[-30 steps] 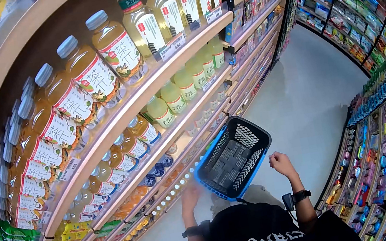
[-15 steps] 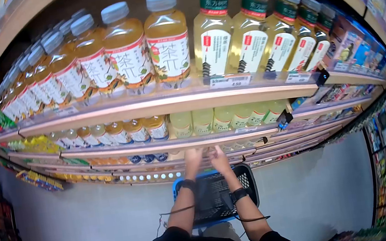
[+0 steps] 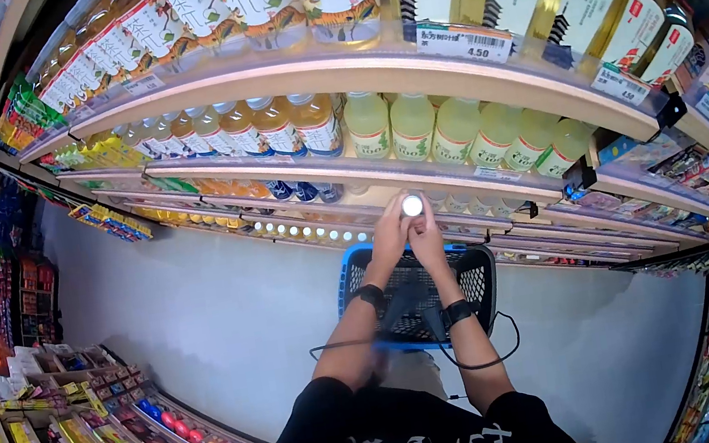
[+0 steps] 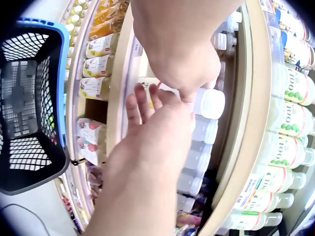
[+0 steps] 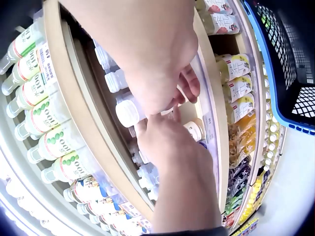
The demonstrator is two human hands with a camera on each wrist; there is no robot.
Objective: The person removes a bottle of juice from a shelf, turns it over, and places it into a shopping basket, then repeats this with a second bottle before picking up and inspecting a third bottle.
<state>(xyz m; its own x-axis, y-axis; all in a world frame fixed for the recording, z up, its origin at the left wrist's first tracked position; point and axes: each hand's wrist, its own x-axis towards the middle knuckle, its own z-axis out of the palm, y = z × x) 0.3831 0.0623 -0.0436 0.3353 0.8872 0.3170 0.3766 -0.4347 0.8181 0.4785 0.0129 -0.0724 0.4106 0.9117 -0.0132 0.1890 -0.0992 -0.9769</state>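
Observation:
A bottle with a white cap [image 3: 412,205] stands upright between both hands in front of a lower shelf. My left hand [image 3: 389,235] grips it from the left, and my right hand [image 3: 426,236] holds its other side. The left wrist view shows the cap [image 4: 212,104] just beyond the thumbs, while the hands cover most of the bottle's body. Seen from the right wrist, the left hand [image 5: 157,83] crosses above the right hand [image 5: 170,140] at the bottle. Behind them, more white-capped bottles [image 4: 199,157] line the same shelf.
A black mesh basket with a blue rim [image 3: 348,268] is below the forearms. Pale green bottles [image 3: 414,125] fill the shelf above, with amber tea bottles [image 3: 231,6] higher up. The shelf edge [image 3: 296,74] juts out above the hands. Grey floor [image 3: 170,276] lies around.
The hands have come from apart, beside the basket, to together at the shelf, and now hold a white-capped bottle. The view has swung round to face the shelves and tilted lower.

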